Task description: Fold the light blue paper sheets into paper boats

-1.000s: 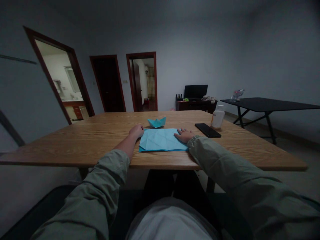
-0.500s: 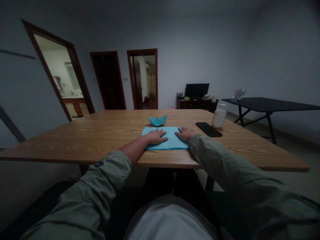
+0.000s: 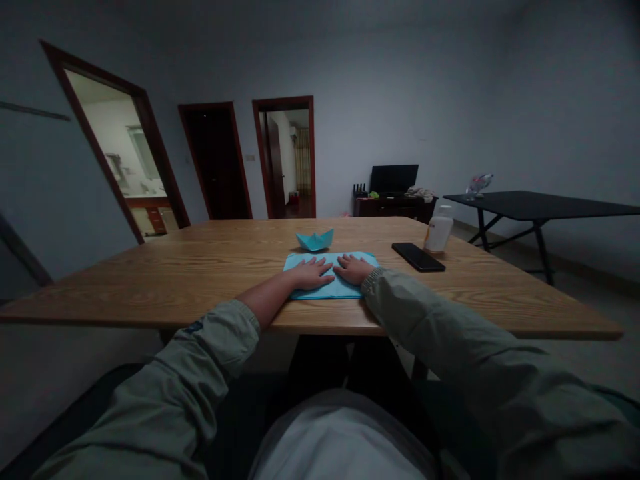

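Sheets of light blue paper (image 3: 327,292) lie flat near the front edge of the wooden table. My left hand (image 3: 311,273) rests palm down on the left half of the paper, fingers stretched out to the right. Close beside it, my right hand (image 3: 354,269) lies flat on the paper's right half, its fingers spread and pointing left. Both hands cover part of the paper, and neither grips anything. Just behind the paper sits a folded blue paper boat (image 3: 315,241), upright and apart from my hands.
On the wooden table (image 3: 200,280), a black phone (image 3: 418,257) lies right of the paper. A whitish plastic bottle (image 3: 439,230) stands just beyond it. A black folding table (image 3: 540,204) is farther right, and a TV (image 3: 395,179) stands on a cabinet by the back wall.
My right hand has slid left across the paper, closer to my left hand. My left hand, the paper and the boat stay in place.
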A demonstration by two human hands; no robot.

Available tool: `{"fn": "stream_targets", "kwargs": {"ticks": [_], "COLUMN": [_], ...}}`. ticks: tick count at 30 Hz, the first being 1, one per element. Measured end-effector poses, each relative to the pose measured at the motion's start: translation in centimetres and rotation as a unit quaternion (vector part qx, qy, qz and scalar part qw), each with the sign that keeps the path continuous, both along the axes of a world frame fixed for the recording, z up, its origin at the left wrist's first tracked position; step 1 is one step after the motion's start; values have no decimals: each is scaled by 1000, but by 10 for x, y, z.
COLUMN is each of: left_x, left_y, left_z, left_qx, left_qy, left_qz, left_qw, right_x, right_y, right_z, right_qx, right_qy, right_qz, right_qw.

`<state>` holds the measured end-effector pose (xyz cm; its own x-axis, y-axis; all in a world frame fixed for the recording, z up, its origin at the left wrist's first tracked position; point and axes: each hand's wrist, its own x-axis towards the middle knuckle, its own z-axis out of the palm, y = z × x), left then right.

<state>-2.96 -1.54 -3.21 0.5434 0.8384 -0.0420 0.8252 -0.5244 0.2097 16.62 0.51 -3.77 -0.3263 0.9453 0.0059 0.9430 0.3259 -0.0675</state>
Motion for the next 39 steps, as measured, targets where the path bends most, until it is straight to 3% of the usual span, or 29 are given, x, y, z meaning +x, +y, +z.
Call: {"fn": "stream_targets", "kwargs": {"ticks": [5, 10, 17, 28, 39], "left_x": [-9, -12, -11, -10, -7], "left_y": [-5, -9, -12, -13, -14], "left_z": [3, 7, 10, 11, 12], "left_qx": [-11, -4, 0, -1, -3], "left_qy": [15, 42, 66, 59, 53], "left_qz": [-9, -7, -11, -16, -17], "left_qw": [1000, 999, 998, 998, 998], "right_x": [37, 54, 59, 58, 58], "right_y": [10, 10, 21, 38, 35], "right_z": [-3, 4, 16, 13, 18], "right_qx": [9, 61, 140, 126, 131], "right_qy": [5, 20, -5, 59, 19], "right_qz": [-93, -99, -86, -91, -107], "right_qw": [996, 993, 986, 986, 985]}}
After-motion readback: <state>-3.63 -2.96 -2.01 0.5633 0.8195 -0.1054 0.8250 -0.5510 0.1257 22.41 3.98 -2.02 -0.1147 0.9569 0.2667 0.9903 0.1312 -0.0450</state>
